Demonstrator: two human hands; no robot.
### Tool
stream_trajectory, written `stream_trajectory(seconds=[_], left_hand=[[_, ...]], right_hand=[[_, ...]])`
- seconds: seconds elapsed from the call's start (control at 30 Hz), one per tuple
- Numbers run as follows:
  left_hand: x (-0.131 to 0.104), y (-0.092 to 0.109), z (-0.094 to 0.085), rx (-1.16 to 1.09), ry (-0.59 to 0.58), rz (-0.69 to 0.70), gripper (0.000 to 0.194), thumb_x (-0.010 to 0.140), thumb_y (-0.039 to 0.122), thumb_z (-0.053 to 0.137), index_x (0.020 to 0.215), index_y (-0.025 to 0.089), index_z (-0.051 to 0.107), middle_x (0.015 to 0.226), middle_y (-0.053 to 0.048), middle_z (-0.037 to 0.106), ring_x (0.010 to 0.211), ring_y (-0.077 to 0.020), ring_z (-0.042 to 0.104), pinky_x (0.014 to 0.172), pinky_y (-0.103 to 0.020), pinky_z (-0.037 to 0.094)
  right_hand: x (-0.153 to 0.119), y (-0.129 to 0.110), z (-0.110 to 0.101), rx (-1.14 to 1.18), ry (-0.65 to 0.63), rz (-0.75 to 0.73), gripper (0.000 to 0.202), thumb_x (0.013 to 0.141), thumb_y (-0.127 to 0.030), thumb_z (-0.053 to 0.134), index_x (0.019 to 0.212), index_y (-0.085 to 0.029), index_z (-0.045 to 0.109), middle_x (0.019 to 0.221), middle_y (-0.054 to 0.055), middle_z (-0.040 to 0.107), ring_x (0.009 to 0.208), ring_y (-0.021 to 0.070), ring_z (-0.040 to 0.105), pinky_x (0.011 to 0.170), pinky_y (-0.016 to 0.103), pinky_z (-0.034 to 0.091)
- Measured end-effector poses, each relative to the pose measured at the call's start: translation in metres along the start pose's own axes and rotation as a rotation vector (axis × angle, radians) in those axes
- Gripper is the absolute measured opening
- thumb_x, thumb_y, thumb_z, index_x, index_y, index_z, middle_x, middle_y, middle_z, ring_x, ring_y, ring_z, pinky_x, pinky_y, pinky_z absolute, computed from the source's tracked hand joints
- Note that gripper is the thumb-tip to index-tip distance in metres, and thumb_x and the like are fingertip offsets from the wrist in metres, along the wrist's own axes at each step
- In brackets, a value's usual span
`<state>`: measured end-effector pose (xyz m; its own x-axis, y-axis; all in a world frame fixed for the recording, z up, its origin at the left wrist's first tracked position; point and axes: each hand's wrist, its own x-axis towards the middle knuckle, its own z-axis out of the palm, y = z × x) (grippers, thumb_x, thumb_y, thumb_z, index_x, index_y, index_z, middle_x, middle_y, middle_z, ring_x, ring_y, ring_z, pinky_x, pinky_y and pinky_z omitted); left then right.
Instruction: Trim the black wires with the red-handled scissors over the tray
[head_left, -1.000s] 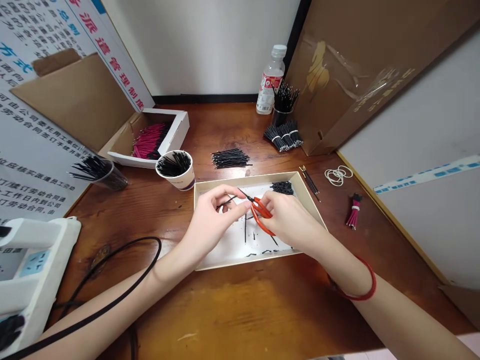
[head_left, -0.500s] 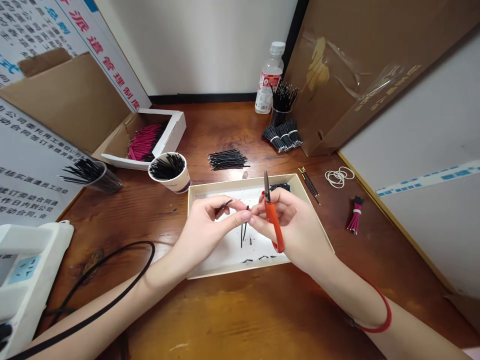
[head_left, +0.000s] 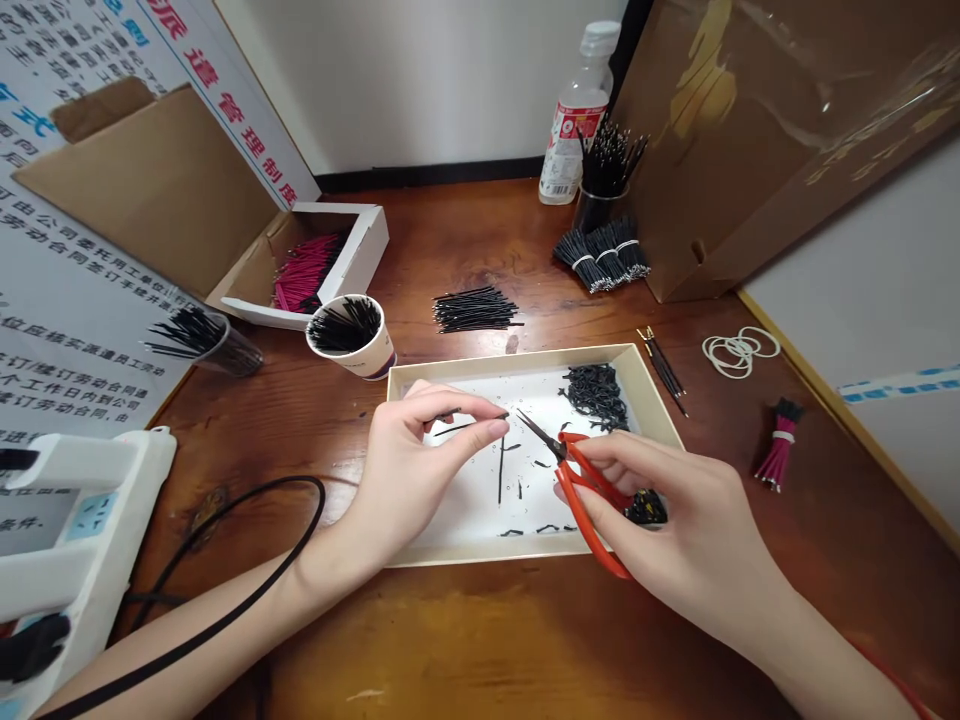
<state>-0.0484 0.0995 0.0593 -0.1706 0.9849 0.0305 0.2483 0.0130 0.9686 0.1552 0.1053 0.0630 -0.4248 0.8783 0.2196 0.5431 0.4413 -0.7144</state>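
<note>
Wooden worktop [head_left: 420,640]: left hand [head_left: 416,465] pinching wire [head_left: 505,415], right hand [head_left: 679,515] gripping scissors [head_left: 561,452] at four o'clock; aim blades [head_left: 540,431] clear of fingertips [head_left: 497,428].

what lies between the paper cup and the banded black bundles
In the head view, a loose pile of black wires lies between the paper cup and the banded black bundles.

- In the tray [head_left: 654,400], right rear corner: clippings [head_left: 596,393].
- Behind the tray: wire pile [head_left: 476,310].
- Behind the tray, rightward: bottle [head_left: 571,135].
- At the tray's rear left: cup [head_left: 361,362].
- Right of the tray: tied bundle [head_left: 778,447].
</note>
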Motion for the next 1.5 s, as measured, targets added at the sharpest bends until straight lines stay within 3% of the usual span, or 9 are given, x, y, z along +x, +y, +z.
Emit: stream_trajectory(seconds=[0.47, 0.9, 1.5], left_hand=[[-0.0005, -0.0015, 0.0000, -0.045, -0.005, -0.007, 0.007, 0.070, 0.017, 0.080, 0.071, 0.024, 0.078, 0.077, -0.001, 0.074, 0.078, -0.0169, 0.062, 0.074, -0.028, 0.047], [0.0021, -0.0011, -0.0008, -0.064, -0.023, -0.048, 0.009, 0.071, 0.017, 0.079, 0.069, 0.025, 0.078, 0.074, 0.001, 0.075, 0.077, -0.0172, 0.061, 0.076, -0.030, 0.045], [0.0011, -0.0046, -0.0008, -0.133, -0.033, -0.072, 0.014, 0.070, 0.015, 0.080, 0.069, 0.029, 0.079, 0.074, 0.005, 0.075, 0.076, -0.0134, 0.059, 0.070, -0.026, 0.040]], right_hand=[[-0.0005, 0.0025, 0.0027, 0.001, -0.013, -0.007, 0.008, 0.083, -0.014, 0.063, 0.087, -0.021, 0.063, 0.061, -0.003, 0.060, 0.050, 0.0099, 0.052, 0.044, 0.023, 0.041], [-0.0047, 0.0035, 0.0035, -0.042, 0.028, -0.023, 0.010, 0.083, -0.015, 0.064, 0.091, -0.019, 0.065, 0.066, -0.001, 0.066, 0.053, 0.0104, 0.057, 0.047, 0.023, 0.046], [-0.0026, 0.0017, 0.0041, -0.036, 0.051, -0.047, 0.010, 0.079, -0.011, 0.064, 0.087, -0.018, 0.063, 0.063, -0.004, 0.059, 0.052, 0.0071, 0.051, 0.048, 0.019, 0.044]])
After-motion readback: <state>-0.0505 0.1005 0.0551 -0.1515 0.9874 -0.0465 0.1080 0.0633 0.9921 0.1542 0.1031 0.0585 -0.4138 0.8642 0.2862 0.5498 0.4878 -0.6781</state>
